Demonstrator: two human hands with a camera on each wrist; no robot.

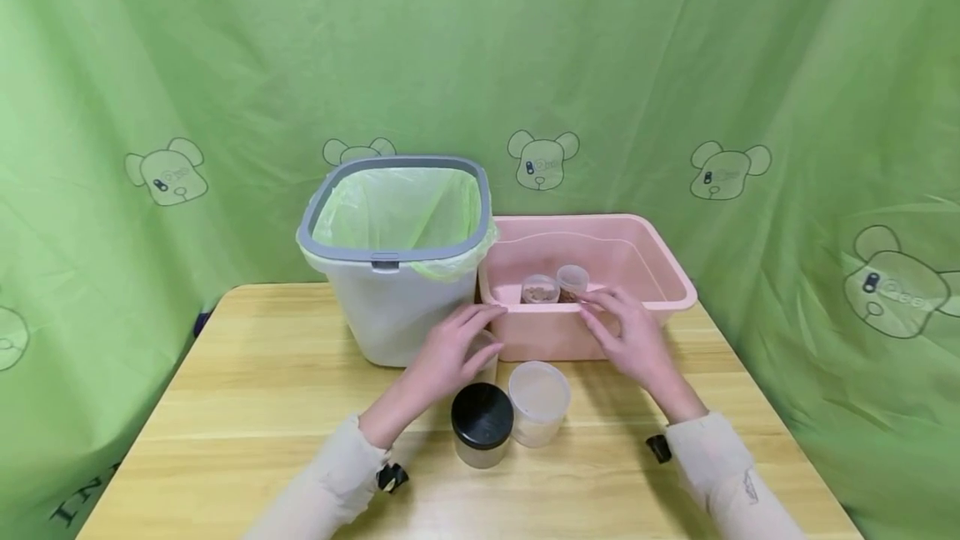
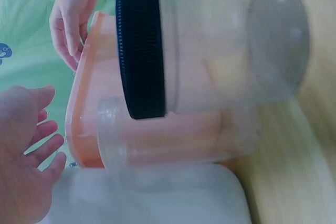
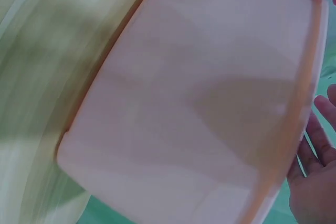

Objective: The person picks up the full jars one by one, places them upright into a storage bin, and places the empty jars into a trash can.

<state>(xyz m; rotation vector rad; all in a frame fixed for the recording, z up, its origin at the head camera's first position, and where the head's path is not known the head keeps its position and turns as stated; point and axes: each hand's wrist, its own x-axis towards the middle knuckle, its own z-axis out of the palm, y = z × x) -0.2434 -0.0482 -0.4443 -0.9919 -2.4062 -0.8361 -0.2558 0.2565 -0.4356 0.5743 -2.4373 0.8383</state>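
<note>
My left hand hovers above a clear jar between the white bin and the pink tub. Its fingers hold nothing and are loosely bent in the left wrist view. Over the front rim of the pink tub reaches my right hand, fingertips beside a small clear cup with brown bits in it. Whether they touch the cup is unclear. To the cup's left, inside the tub, is another clear container with light-brown pieces. The right wrist view shows the right fingers partly behind the rim.
A black-lidded jar and a clear container with a whitish top stand on the wooden table before the tub. The white bin, grey-rimmed and lined with a green bag, is left of the tub. Green cloth hangs behind.
</note>
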